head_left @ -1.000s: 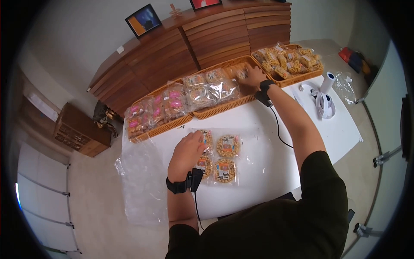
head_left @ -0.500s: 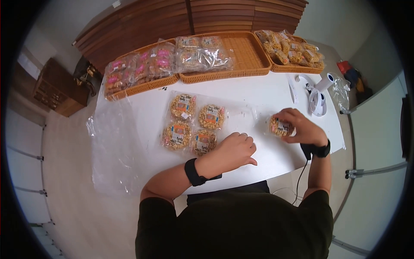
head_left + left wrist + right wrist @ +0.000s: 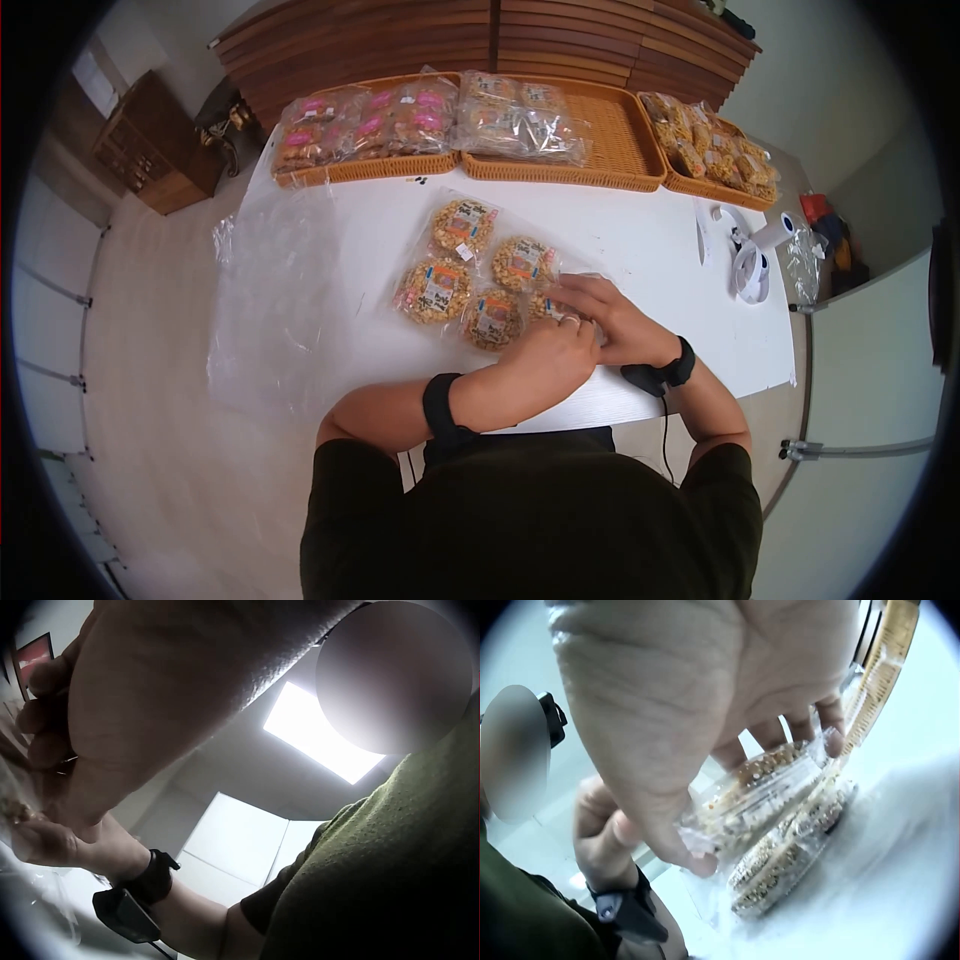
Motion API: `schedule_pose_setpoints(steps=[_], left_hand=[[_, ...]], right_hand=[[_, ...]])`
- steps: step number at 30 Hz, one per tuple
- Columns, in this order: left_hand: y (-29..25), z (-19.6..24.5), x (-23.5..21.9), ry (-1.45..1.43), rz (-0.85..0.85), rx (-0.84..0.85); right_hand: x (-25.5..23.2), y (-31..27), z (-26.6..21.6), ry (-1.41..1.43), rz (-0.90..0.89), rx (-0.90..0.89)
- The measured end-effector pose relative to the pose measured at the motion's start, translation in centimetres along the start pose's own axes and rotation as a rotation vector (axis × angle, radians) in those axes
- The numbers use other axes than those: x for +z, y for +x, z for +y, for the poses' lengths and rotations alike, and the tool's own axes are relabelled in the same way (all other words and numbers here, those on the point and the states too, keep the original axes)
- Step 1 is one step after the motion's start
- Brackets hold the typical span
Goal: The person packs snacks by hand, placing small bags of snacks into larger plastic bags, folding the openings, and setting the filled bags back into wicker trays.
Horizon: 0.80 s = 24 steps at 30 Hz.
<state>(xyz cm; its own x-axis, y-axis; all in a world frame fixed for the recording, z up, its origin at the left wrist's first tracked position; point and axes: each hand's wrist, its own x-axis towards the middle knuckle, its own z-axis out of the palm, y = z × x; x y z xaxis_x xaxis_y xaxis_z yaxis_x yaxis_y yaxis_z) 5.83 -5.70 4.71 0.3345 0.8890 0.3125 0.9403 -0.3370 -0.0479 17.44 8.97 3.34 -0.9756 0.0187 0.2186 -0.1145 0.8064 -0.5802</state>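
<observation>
In the head view, a clear plastic bag lies on the white table with several round, labelled nut cakes flat inside. My right hand grips another wrapped nut cake at the bag's near right end. Seen from the right wrist, thumb and fingers span that wrapped nut cake, and more nut cakes lie just beyond it. My left hand has curled fingers at the bag's near edge, close beside the right, and pinches the plastic there. Its fingertips are partly hidden in the head view.
Along the back stand wicker baskets: one of pink-labelled packs, a middle basket with packs at its left, and one of yellow snack packs. Loose clear plastic drapes over the left edge. A white device sits at right.
My right hand came back from the middle basket with a nut cake and moved left to the bag. My left hand moved from over the nut cakes to the bag's near right end.
</observation>
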Motion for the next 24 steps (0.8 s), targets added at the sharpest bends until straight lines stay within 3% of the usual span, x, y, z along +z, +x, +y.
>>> schedule_pose_setpoints(steps=[2, 4, 5, 7, 11, 14, 16, 20, 22, 24], left_hand=[[-0.2, 0.3, -0.4, 0.024, -0.022, -0.043], [-0.4, 0.4, -0.6, 0.004, -0.016, 0.035], [-0.6, 0.4, -0.4, 0.004, -0.008, 0.017], [-0.7, 0.4, -0.2, 0.032, 0.001, 0.071], [-0.9, 0.1, -0.4, -0.063, 0.004, 0.059], [-0.9, -0.3, -0.8, -0.046, -0.085, 0.055], [-1.2, -0.7, -1.4, -0.263, 0.006, 0.017], [-2.1, -2.0, -2.5, -0.223, -0.08, -0.086], [-3.1, -3.4, -1.1, -0.24, 0.054, -0.182], [-3.7, -4.4, 0.5, -0.262, -0.007, -0.186]], right_hand=[[1.2, 1.2, 0.4, -0.032, -0.036, -0.02], [2.2, 2.3, 0.3, -0.133, 0.114, -0.03], [2.6, 2.8, 0.1, -0.135, 0.097, -0.04], [3.3, 3.8, -0.2, -0.149, 0.184, 0.081], [4.8, 5.2, 1.4, -0.209, 0.251, 0.075], [5.0, 5.4, 1.7, -0.179, 0.266, 0.115], [4.0, 5.0, 0.5, -0.212, 0.231, 0.025], [1.0, 1.9, -0.9, -0.192, 0.195, -0.061], [-1.3, -1.0, -1.3, -0.101, -0.073, 0.118], [-3.3, -4.2, 2.2, 0.056, -0.177, 0.212]])
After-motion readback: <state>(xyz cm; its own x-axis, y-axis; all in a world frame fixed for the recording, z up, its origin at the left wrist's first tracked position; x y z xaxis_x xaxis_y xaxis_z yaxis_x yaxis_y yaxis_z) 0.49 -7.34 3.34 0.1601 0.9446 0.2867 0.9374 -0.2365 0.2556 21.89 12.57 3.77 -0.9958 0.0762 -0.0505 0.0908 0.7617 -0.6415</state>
